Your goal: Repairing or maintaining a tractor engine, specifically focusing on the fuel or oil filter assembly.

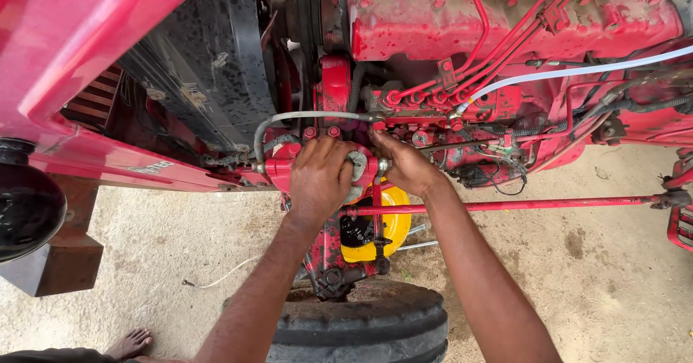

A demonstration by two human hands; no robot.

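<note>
I look down at the side of a red tractor engine [505, 16]. My left hand [317, 179] grips a grey round part [357, 168] on a red housing [281, 169] low on the engine. My right hand [404, 164] presses against the same spot from the right, fingers curled at a small metal fitting [383, 164]. A grey bent pipe [289, 121] runs from the housing up to the red fuel pump [433, 106]. Below my hands sits a yellow round part [393, 222].
A black front tyre [368, 327] stands just below my arms. A red rod [534, 204] runs to the right. Black radiator and fan shroud [209, 52] sit at the left under the red bonnet [79, 31]. My bare foot [130, 343] rests on the concrete ground [606, 276].
</note>
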